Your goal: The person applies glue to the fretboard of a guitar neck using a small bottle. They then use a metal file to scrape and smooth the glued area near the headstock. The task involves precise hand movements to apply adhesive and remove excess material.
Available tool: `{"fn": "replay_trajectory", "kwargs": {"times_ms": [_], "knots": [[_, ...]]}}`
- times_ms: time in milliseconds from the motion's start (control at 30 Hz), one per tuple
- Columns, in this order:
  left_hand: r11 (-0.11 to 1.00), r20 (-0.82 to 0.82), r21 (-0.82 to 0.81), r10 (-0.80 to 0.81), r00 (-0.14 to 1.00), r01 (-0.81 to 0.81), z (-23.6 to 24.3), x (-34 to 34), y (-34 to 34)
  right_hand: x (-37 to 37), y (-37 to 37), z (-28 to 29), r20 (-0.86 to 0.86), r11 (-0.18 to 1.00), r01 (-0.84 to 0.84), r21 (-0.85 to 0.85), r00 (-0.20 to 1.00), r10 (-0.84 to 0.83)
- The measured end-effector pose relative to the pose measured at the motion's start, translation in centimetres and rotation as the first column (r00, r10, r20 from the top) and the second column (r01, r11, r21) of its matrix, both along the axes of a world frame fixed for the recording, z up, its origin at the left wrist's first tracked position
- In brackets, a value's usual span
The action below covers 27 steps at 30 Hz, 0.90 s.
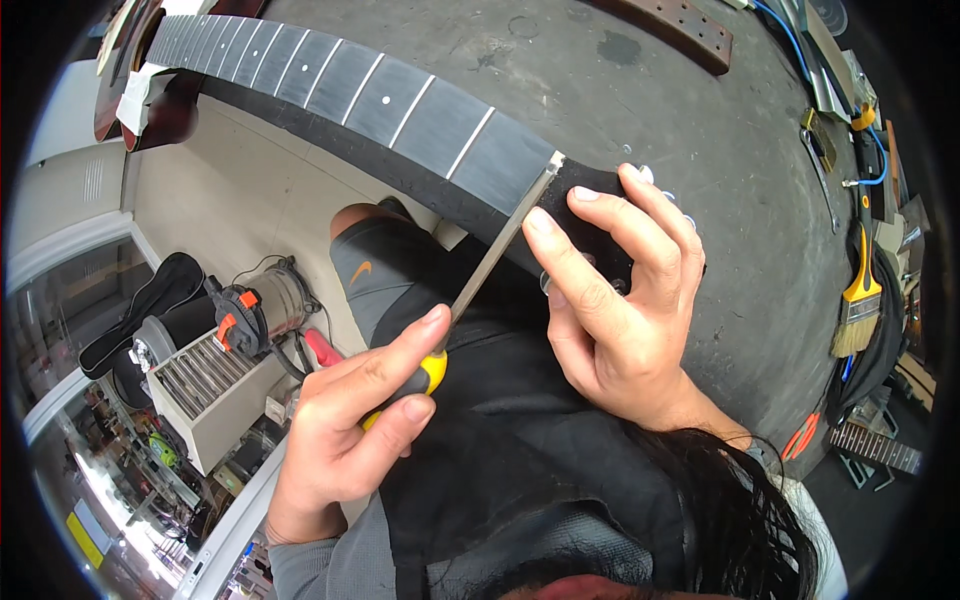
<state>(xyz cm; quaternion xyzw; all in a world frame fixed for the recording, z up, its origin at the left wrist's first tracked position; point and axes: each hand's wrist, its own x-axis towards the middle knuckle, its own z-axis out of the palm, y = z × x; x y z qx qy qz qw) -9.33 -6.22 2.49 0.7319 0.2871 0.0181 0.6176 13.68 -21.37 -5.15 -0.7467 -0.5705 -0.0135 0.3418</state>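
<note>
A guitar neck with a dark fretboard (386, 99) and silvery frets runs from the upper left to the middle of the view. My left hand (350, 410) is closed round the yellow and black handle of a file (500, 244). Its flat metal blade slants up and away, with the tip at the nut end of the fretboard. Over the black headstock (595, 225) is my right hand (630, 310), fingers spread and bent. Its index fingertip is beside the blade and seems to touch it. The hand partly hides the headstock and its tuners.
The guitar's reddish body (180, 112) lies at the far left. Across the dark table (640, 110) are a brown wooden piece (680, 30), a yellow-handled paintbrush (860, 290), a wrench (820, 170) and orange-handled pliers (802, 436). A vacuum-like machine (265, 305) stands at lower left.
</note>
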Motion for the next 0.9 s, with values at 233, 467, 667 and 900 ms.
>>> {"fn": "replay_trajectory", "kwargs": {"times_ms": [233, 467, 667, 900], "knots": [[1.0, 0.01, 0.002, 0.0, 1.0, 0.0, -0.3, -0.8, -0.2, -0.1, -0.1, 0.0, 0.0, 1.0, 0.003, 0.0, 1.0, -0.003], [1.0, 0.019, 0.019, 0.0, 1.0, 0.0, -0.3, -0.4, -0.3, -0.1, 0.0, -0.2, 0.005, 1.0, -0.002, 0.009, 1.0, 0.002], [1.0, 0.021, 0.005, -0.01, 1.0, 0.01, -0.5, -0.7, -0.2, -0.1, 0.0, -0.1, 0.005, 1.0, 0.011, 0.013, 1.0, -0.011], [1.0, 0.038, 0.006, -0.004, 0.999, 0.003, -0.8, -1.1, -0.4, -0.1, 0.0, -0.1, 0.006, 1.0, 0.004, 0.01, 1.0, -0.004]]}}
